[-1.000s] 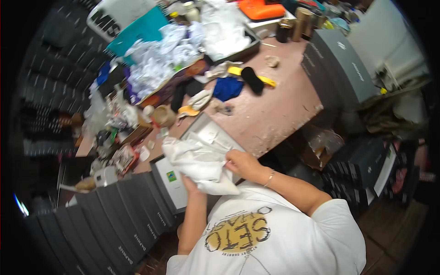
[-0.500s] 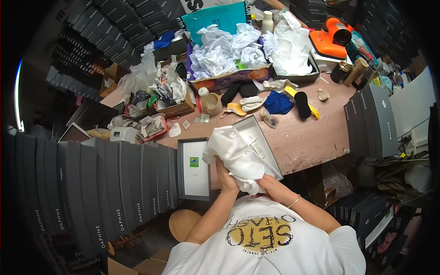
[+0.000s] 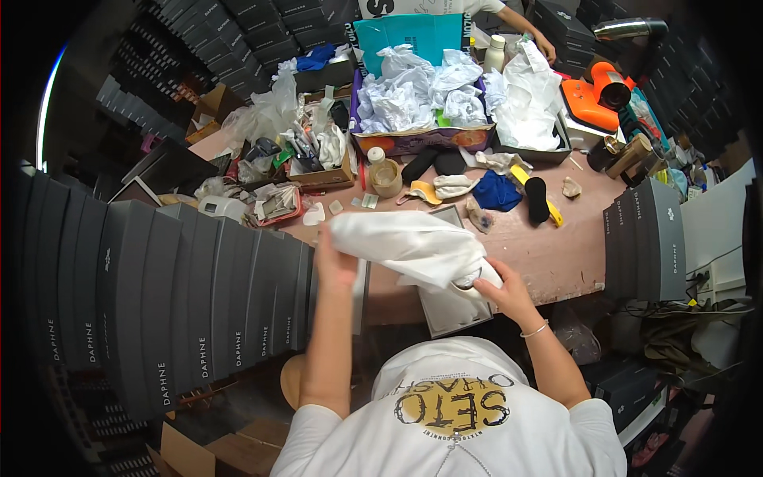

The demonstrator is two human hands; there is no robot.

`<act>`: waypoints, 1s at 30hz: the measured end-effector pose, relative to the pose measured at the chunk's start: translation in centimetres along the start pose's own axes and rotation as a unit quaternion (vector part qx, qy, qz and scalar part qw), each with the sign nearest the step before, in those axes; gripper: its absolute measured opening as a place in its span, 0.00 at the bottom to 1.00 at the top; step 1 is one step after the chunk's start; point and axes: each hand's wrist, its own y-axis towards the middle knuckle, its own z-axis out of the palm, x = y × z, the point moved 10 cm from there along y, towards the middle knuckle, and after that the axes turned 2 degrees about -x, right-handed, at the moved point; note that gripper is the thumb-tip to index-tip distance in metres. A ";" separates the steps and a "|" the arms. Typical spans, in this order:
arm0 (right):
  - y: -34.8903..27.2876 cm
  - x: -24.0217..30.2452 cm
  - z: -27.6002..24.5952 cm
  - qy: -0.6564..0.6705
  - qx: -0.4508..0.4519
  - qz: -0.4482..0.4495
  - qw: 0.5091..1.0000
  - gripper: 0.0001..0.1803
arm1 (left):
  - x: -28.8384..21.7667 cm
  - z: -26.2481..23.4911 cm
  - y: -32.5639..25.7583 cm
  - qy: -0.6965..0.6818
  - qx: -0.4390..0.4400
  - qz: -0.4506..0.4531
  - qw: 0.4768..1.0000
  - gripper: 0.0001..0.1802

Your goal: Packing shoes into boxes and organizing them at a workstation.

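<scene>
Head view. The white shoe (image 3: 491, 275) was held above the open shoe box (image 3: 455, 308), the landmark for this report, with white paper (image 3: 409, 242) around most of it. The right hand (image 3: 511, 292) grasped the bare end, thumb uppermost. The left hand (image 3: 337, 261) was against the far left end of the paper; it was blurred and its fingers were hidden, so whether it gripped could not be told.

Risks, as judged: the shoe could have slid out of the loose paper if the right thumb eased, since little else visibly supported that end. A sharp pull from the left could have torn the paper. The shoe box appeared to reach the near edge of the desk (image 3: 548, 258), so a knock from a forearm could have tipped it.

Surface and room: the desk was scuffed and soiled to the right of the shoe box. Beyond the box lay a blue cloth (image 3: 497, 192) and a jar (image 3: 385, 180); farther back stood a carton of crumpled paper (image 3: 421, 141). Dark grey boxes (image 3: 179, 306) were ranked to its left, with others stacked to its right. A co-worker's hand (image 3: 546, 49) showed well beyond it.
</scene>
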 end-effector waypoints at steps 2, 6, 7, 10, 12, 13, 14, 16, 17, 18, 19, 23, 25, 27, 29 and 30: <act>0.7 0.9 -1.6 -0.161 -0.029 -0.048 0.985 0.28 | -8.3 3.4 -1.0 0.071 0.153 0.188 0.968 0.23; 0.9 -1.2 -3.5 -0.234 -0.028 0.031 0.971 0.30 | -20.7 7.2 -12.2 0.282 -0.027 0.584 0.761 0.26; 0.9 -0.8 -3.8 -0.232 -0.023 0.016 0.972 0.30 | -18.1 9.0 -12.1 0.412 0.015 0.594 0.691 0.28; 1.0 0.4 -3.5 -0.252 0.025 -0.021 0.967 0.30 | -4.8 4.9 -3.2 0.764 0.158 0.327 0.533 0.30; 1.9 2.5 -2.5 -0.302 0.103 -0.040 0.947 0.30 | 2.5 -5.8 -0.1 0.926 0.204 0.033 0.315 0.29; 2.3 3.8 -2.4 -0.337 0.135 -0.062 0.930 0.29 | 3.1 -3.0 -1.0 0.884 0.225 0.137 0.386 0.29; 2.3 4.9 -1.3 -0.368 0.172 -0.081 0.910 0.29 | 3.4 -0.1 -2.9 0.828 0.242 0.231 0.450 0.29; 1.8 6.0 1.3 -0.396 0.252 -0.113 0.876 0.28 | 6.7 4.1 -5.1 0.637 0.319 0.060 0.699 0.31; 2.3 7.1 2.9 -0.393 0.288 -0.141 0.862 0.28 | 11.7 2.2 -6.3 0.511 0.325 -0.176 0.776 0.30; 2.8 8.0 4.5 -0.388 0.325 -0.169 0.846 0.28 | 15.7 0.8 -9.0 0.345 0.306 -0.395 0.794 0.29; 3.6 8.2 5.2 -0.401 0.331 -0.170 0.837 0.27 | 16.2 1.7 -10.9 0.276 0.314 -0.435 0.798 0.30; 4.3 13.6 5.1 -0.447 0.074 -0.444 0.773 0.25 | 14.9 1.9 -12.7 0.146 0.318 -0.393 0.850 0.37; 3.8 11.3 7.9 -0.428 0.133 -0.351 0.822 0.24 | 14.1 1.0 -13.1 0.105 0.256 -0.337 0.900 0.40; 2.5 9.2 10.4 -0.400 0.149 -0.284 0.859 0.25 | 12.9 1.2 -13.7 0.117 0.242 -0.272 0.924 0.41; 1.5 7.2 11.9 -0.360 0.123 -0.244 0.892 0.26 | 12.6 -0.6 -13.3 0.163 0.186 -0.197 0.949 0.43; 1.9 6.1 12.4 -0.339 0.117 -0.220 0.907 0.26 | 12.9 -1.4 -13.1 0.174 0.174 -0.185 0.951 0.43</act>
